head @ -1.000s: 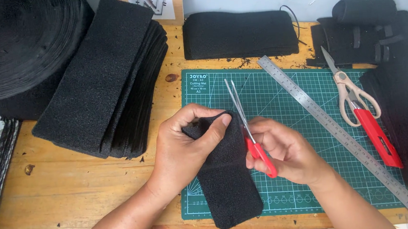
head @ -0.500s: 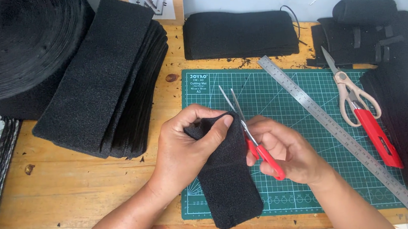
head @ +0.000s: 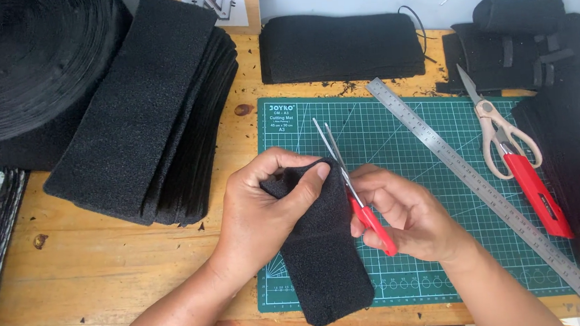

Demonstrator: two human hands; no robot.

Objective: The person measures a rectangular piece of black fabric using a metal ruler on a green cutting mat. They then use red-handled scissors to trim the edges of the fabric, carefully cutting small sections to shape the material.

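we hold a black foam strip (head: 325,257) in our left hand (head: 266,210), fingers curled round its upper end and the thumb pressed on top, so the end stands up off the green cutting mat (head: 448,240) while the rest trails toward the mat's near edge. that lift seems meant to give the blades room. our right hand (head: 412,219) is closed round the red handles of the small scissors (head: 351,193), blades a little parted and set just at the strip's upper right corner. farther right, a steel ruler (head: 478,186) lies slantwise across the mat, within reach for measuring, and a second pair of scissors (head: 502,139) rests beside a red-handled knife (head: 537,195) by the mat's right edge. left of the mat, a stack of foam strips (head: 142,119) sits on the wooden table (head: 105,267); at the far edge lies another black pile (head: 339,45).
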